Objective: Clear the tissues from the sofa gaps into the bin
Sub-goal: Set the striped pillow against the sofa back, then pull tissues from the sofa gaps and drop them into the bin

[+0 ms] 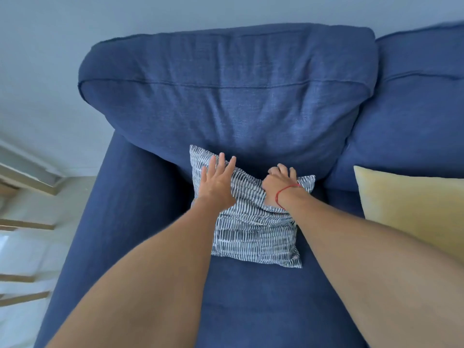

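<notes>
A blue sofa (140,222) fills the view, with a big back cushion (226,91). A grey-and-white striped throw pillow (253,234) lies on the seat against that cushion. My left hand (217,182) rests flat on the pillow's upper left part, fingers spread. My right hand (280,182), with a red string at the wrist, has its fingers curled into the pillow's top right edge and grips the fabric. No tissue and no bin are in view. The gap behind the pillow is hidden.
A pale yellow cushion (411,209) lies on the seat to the right. A second blue back cushion (414,109) stands at the far right. Pale floor and wooden furniture legs (27,224) show at the left, beyond the sofa's arm.
</notes>
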The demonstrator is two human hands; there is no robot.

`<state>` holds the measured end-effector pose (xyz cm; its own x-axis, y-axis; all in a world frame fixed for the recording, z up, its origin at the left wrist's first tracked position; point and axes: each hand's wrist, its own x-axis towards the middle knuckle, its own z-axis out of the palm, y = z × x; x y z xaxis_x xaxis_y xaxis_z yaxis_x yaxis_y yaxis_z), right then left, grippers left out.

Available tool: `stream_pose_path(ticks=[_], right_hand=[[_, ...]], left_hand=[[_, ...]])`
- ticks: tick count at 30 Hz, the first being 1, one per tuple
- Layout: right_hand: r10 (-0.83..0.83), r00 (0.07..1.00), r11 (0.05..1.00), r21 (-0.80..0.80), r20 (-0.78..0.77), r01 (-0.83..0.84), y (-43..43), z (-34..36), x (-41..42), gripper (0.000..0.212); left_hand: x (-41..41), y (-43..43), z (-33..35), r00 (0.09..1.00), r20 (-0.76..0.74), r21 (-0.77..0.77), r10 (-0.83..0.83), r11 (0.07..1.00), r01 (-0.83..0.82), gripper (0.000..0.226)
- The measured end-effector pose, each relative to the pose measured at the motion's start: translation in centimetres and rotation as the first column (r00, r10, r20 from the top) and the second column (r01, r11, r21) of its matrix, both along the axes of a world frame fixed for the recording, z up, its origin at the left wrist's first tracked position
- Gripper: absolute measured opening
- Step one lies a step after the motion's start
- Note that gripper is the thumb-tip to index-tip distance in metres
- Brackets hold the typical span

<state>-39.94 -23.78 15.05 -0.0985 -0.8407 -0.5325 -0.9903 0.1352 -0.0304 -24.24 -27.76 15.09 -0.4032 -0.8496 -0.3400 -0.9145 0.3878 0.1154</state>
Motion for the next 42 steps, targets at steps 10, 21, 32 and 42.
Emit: stream_pose_path(ticks=[10,21,32,42], right_hand=[[-0.069,0.987,0.949,0.316,0.143,0.021,5.0,2.7,1.8,0.108],[-0.023,0.990,0.891,0.453,0.137,-0.041,13.7,4.7,11.1,0.105],[-0.107,0.984,0.937,0.344,0.144,0.052,17.4,2.5,15.1,0.063],[-0.240,0.941,0.953,0.244,0.239,0.181,11.4,3.8,11.9,0.052]], left_hand=[[2.1,6.1,1.7,0.907,0.416,0.104,-0.067,0.994,0.026,0.073],[11.4,17.0,2.3,0.976,0.198,0.521,0.085,0.835,-0.179,0.116],[14.5,20.2,1.4,0.973,0.142,0.565,0.183,0.792,-0.231,0.074],[13.1,13.3,2.0,0.916,0.028,0.515,0.401,0.779,-0.357,0.067]])
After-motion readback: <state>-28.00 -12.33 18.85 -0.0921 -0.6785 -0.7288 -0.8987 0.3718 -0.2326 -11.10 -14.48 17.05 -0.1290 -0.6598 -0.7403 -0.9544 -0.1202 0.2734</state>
